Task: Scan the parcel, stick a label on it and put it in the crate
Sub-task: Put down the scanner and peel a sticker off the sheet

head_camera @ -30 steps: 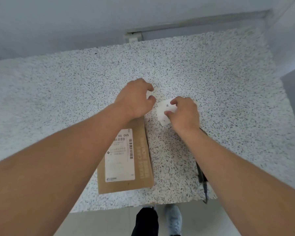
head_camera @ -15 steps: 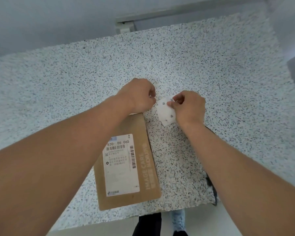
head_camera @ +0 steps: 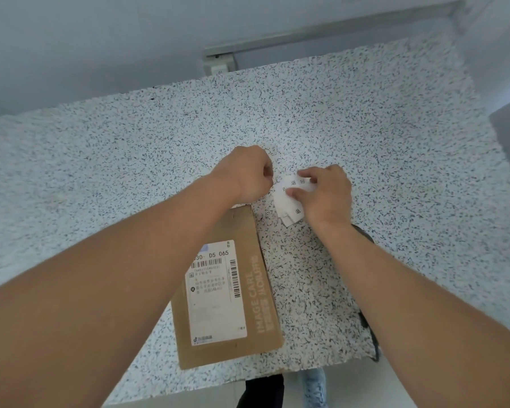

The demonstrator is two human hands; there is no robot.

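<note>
A flat brown cardboard parcel (head_camera: 248, 293) lies on the speckled table (head_camera: 100, 160), with a white shipping label (head_camera: 218, 295) bearing barcodes on its top. Just beyond its far right corner my right hand (head_camera: 326, 195) pinches a small stack of white label sheets (head_camera: 289, 201) printed with black characters. My left hand (head_camera: 245, 172) is curled close to the sheets' left edge, fingertips at the paper; whether it grips a label is hidden. My left forearm covers the parcel's far left part.
A dark strap or cable (head_camera: 365, 290) runs under my right forearm to the table's front edge. A wall with a grey conduit and small box (head_camera: 218, 61) stands behind the table. Shoes (head_camera: 312, 387) show on the floor below the front edge.
My right hand has shifted its pinch on the label sheets, with more printed face now showing. The view has tilted, so the parcel appears lower. The parcel itself has not moved on the table.
</note>
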